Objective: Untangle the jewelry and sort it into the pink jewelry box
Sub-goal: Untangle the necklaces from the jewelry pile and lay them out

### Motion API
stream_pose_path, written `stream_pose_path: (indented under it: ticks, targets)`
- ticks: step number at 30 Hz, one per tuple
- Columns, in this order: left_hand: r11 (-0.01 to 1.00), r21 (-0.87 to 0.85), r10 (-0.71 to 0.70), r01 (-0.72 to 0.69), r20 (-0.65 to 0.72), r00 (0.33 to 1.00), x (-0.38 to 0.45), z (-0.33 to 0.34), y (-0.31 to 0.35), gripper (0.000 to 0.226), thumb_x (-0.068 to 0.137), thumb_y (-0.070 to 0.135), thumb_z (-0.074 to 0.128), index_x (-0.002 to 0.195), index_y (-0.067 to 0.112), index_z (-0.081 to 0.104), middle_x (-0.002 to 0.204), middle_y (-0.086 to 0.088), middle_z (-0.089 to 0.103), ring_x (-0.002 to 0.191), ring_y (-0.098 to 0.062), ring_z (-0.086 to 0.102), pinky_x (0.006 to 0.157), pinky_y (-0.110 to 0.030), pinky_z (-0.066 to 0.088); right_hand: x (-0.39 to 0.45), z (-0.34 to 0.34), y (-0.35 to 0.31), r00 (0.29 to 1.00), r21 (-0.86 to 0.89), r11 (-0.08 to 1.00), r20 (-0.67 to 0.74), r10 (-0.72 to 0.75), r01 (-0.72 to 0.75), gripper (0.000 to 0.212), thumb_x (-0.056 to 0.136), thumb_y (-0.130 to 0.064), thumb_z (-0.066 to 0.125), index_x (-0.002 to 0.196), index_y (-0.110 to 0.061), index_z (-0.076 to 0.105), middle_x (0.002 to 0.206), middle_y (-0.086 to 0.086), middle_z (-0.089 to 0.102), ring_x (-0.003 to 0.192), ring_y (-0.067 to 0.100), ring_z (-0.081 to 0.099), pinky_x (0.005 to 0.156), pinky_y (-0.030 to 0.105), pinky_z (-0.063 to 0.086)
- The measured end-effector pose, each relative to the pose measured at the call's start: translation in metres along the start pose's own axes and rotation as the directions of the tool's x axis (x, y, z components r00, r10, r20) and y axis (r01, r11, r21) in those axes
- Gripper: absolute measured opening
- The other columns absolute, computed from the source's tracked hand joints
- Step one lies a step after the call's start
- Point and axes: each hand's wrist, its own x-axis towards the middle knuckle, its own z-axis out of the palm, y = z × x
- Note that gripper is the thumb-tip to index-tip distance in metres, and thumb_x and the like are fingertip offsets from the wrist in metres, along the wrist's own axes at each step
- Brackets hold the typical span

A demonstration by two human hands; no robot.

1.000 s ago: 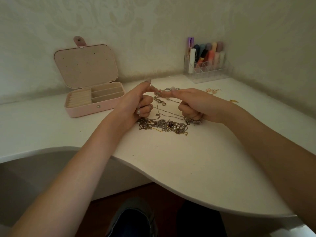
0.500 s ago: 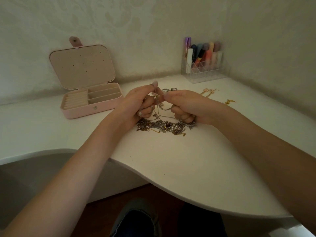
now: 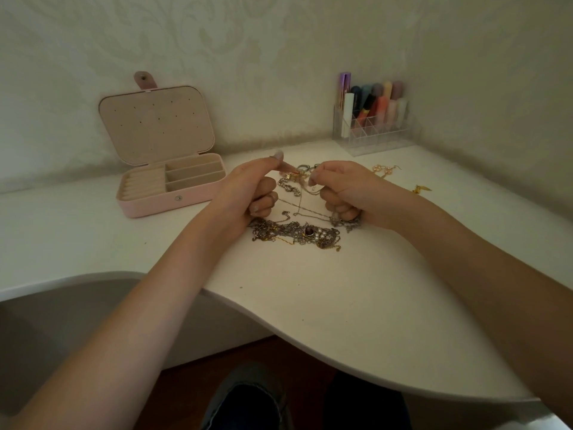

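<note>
Two hands, left hand (image 3: pixel 248 190) and right hand (image 3: pixel 344 189), pinch a thin chain (image 3: pixel 302 193) above the tangled jewelry pile (image 3: pixel 294 232); knots could be tightened if pulled hard.

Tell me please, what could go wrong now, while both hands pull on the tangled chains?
1. The left hand and right hand pinch thin chains that run down to the tangled pile; a hard pull may tighten the knots or snap a link.
2. Lifting could drag the pile toward the table edge.
3. The pink jewelry box is apart, to the left; a freed piece may drop on the way there.
</note>
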Motion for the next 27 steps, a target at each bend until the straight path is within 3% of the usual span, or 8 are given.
stream_pose_path:
  ticks: [6, 9, 13, 16, 20, 23, 27]
  targets:
    - [0.999, 0.030, -0.016, 0.015, 0.044, 0.999, -0.0020, -0.0010, 0.0011, 0.038, 0.095, 0.042, 0.046, 0.085, 0.016, 0.072, 0.041, 0.008, 0.013, 0.034, -0.007, 0.017, 0.039, -0.020, 0.014, 0.0025, -0.0019, 0.0009, 0.997, 0.215, 0.976, 0.065, 0.032, -0.045, 0.020, 0.092, -0.016, 0.032, 0.072, -0.016, 0.034, 0.051, -0.004, 0.035, 0.043, 0.009, 0.023, 0.036, 0.019, 0.012]
    - [0.999, 0.034, -0.024, 0.022, 0.048, 0.999, -0.0024, -0.0011, 0.0010, 0.042, 0.096, 0.044, 0.044, 0.085, 0.017, 0.073, 0.041, 0.008, 0.014, 0.034, -0.008, 0.016, 0.040, -0.020, 0.014, 0.0037, -0.0024, 0.0015, 0.995, 0.268, 0.962, 0.092, 0.035, -0.058, 0.021, 0.089, -0.016, 0.029, 0.069, -0.018, 0.031, 0.053, -0.004, 0.039, 0.046, 0.010, 0.027, 0.037, 0.020, 0.013]
    - [0.998, 0.057, -0.037, 0.034, 0.054, 0.998, -0.0027, -0.0013, 0.0014, 0.047, 0.097, 0.046, 0.041, 0.100, 0.011, 0.072, 0.040, 0.009, 0.014, 0.036, -0.008, 0.016, 0.043, -0.023, 0.013, 0.0046, -0.0036, 0.0031, 0.997, 0.277, 0.960, 0.073, 0.015, -0.034, 0.028, 0.094, -0.021, 0.032, 0.067, -0.019, 0.030, 0.052, -0.004, 0.038, 0.046, 0.009, 0.029, 0.039, 0.021, 0.013]
    - [0.998, 0.033, -0.059, 0.056, 0.098, 0.993, -0.0022, -0.0017, 0.0026, 0.055, 0.097, 0.050, 0.035, 0.103, 0.009, 0.072, 0.038, 0.009, 0.014, 0.033, -0.008, 0.015, 0.038, -0.020, 0.014, 0.0049, -0.0035, 0.0038, 0.999, 0.261, 0.965, 0.049, -0.010, -0.004, 0.034, 0.099, -0.027, 0.036, 0.066, -0.019, 0.032, 0.051, -0.003, 0.032, 0.046, 0.010, 0.026, 0.042, 0.023, 0.013]
    - [0.997, 0.048, -0.070, 0.064, 0.138, 0.988, -0.0032, 0.0007, 0.0037, 0.058, 0.097, 0.050, 0.032, 0.073, 0.018, 0.074, 0.036, 0.009, 0.015, 0.032, -0.007, 0.014, 0.035, -0.017, 0.017, 0.0056, -0.0032, 0.0046, 0.999, 0.234, 0.971, -0.021, -0.041, 0.045, 0.035, 0.099, -0.031, 0.040, 0.067, -0.017, 0.038, 0.047, -0.003, 0.030, 0.044, 0.011, 0.024, 0.038, 0.020, 0.017]
    - [0.996, 0.079, -0.057, 0.049, 0.104, 0.993, -0.0044, 0.0029, 0.0034, 0.052, 0.097, 0.045, 0.039, 0.063, 0.023, 0.073, 0.039, 0.008, 0.015, 0.033, -0.007, 0.015, 0.037, -0.018, 0.014, 0.0050, -0.0036, 0.0053, 0.989, 0.148, 0.982, -0.110, -0.100, 0.116, 0.035, 0.099, -0.034, 0.044, 0.069, -0.017, 0.047, 0.047, -0.001, 0.037, 0.043, 0.012, 0.029, 0.040, 0.020, 0.021]
    - [0.995, 0.090, -0.035, 0.029, 0.067, 0.997, -0.0030, 0.0030, 0.0027, 0.042, 0.096, 0.043, 0.043, 0.075, 0.022, 0.073, 0.042, 0.007, 0.015, 0.035, -0.008, 0.017, 0.040, -0.020, 0.014, 0.0031, -0.0049, 0.0061, 0.947, -0.065, 0.980, -0.251, -0.201, 0.191, 0.034, 0.098, -0.034, 0.048, 0.070, -0.017, 0.059, 0.051, -0.002, 0.047, 0.043, 0.011, 0.037, 0.040, 0.019, 0.029]
